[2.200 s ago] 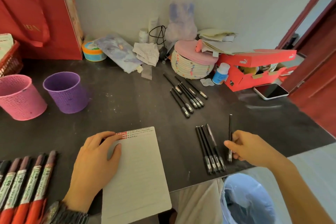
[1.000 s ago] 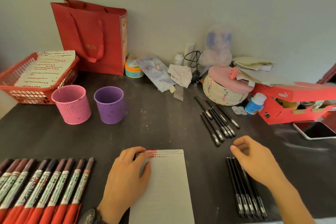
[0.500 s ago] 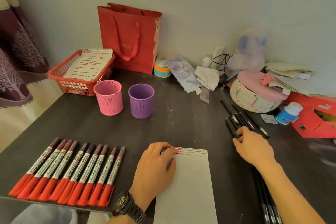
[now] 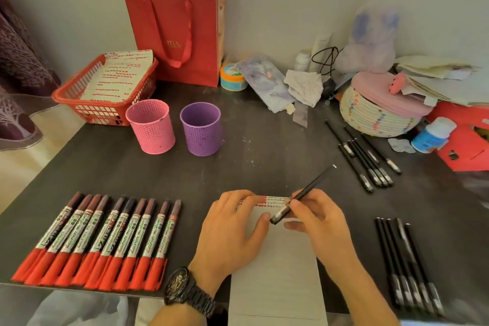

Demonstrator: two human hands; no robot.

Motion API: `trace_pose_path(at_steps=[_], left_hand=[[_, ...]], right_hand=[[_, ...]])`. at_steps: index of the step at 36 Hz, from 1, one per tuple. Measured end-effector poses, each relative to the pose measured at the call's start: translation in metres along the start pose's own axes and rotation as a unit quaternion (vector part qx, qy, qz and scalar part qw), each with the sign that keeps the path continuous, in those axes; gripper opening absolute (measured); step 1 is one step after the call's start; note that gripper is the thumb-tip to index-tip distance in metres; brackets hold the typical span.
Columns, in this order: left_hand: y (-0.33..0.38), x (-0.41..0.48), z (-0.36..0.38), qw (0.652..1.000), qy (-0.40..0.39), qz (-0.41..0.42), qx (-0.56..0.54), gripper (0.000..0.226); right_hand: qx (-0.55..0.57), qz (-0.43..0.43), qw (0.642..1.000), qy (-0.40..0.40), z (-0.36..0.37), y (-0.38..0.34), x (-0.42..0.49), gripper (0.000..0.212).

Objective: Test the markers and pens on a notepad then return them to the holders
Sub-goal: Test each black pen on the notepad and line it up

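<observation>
Pen [image 4: 307,189] in right hand [image 4: 321,223] over notepad [image 4: 276,275]

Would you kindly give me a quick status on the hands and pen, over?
Right hand grips black pen above notepad. Left hand rests on notepad, thumb beside pen's lower end. Nothing blocking the page.

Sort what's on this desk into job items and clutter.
Job: slim black pen in the right hand; white lined notepad under the left hand; row of red-capped markers; loose black pens; pink mesh holder; purple mesh holder.
Clutter: red paper gift bag; red plastic basket; woven round box; small blue-and-white bottle; crumpled white tissue.
</observation>
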State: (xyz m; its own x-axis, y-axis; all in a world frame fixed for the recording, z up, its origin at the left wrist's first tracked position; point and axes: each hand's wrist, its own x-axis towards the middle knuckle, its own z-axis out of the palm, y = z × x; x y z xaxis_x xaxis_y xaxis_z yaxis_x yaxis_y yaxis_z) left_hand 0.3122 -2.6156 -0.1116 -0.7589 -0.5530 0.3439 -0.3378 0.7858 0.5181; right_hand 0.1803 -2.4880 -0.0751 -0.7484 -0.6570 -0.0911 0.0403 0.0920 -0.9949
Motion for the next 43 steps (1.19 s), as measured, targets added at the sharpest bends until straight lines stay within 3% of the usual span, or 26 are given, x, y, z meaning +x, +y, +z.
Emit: trace_pose_path(at_steps=[6, 14, 20, 25, 29, 34, 39, 43], left_hand=[[0.004, -0.002, -0.001, 0.996, -0.005, 0.085, -0.016, 0.036], [0.004, -0.001, 0.003, 0.986, 0.001, 0.163, 0.038, 0.029], [0.005, -0.001, 0.004, 0.991, 0.011, 0.112, 0.077, 0.025], [0.007, -0.001, 0.003, 0.986, 0.028, 0.133, 0.091, 0.043], [0.005, -0.001, 0.001, 0.988, 0.042, 0.100, 0.106, 0.056], [0.005, -0.002, 0.003, 0.991, 0.039, 0.100, 0.078, 0.047], [0.002, -0.003, 0.002, 0.998, -0.007, 0.022, 0.056, 0.027], [0.001, -0.003, 0.004, 0.999, -0.032, -0.015, 0.039, 0.041]], right_hand=[[-0.051, -0.070, 0.996, -0.012, 0.015, 0.016, -0.021, 0.026], [0.022, -0.078, 0.996, -0.025, 0.007, 0.012, -0.022, 0.011], [-0.029, -0.094, 0.995, -0.026, 0.009, 0.017, -0.020, 0.018], [-0.011, -0.077, 0.997, -0.025, 0.008, 0.020, -0.020, 0.012], [-0.001, -0.078, 0.997, -0.016, 0.007, 0.021, -0.020, 0.017], [0.071, -0.073, 0.995, -0.014, 0.003, 0.018, -0.018, 0.014], [0.141, -0.032, 0.988, 0.044, -0.011, 0.013, -0.004, 0.018], [0.105, -0.033, 0.992, 0.055, -0.017, 0.010, 0.011, 0.017]])
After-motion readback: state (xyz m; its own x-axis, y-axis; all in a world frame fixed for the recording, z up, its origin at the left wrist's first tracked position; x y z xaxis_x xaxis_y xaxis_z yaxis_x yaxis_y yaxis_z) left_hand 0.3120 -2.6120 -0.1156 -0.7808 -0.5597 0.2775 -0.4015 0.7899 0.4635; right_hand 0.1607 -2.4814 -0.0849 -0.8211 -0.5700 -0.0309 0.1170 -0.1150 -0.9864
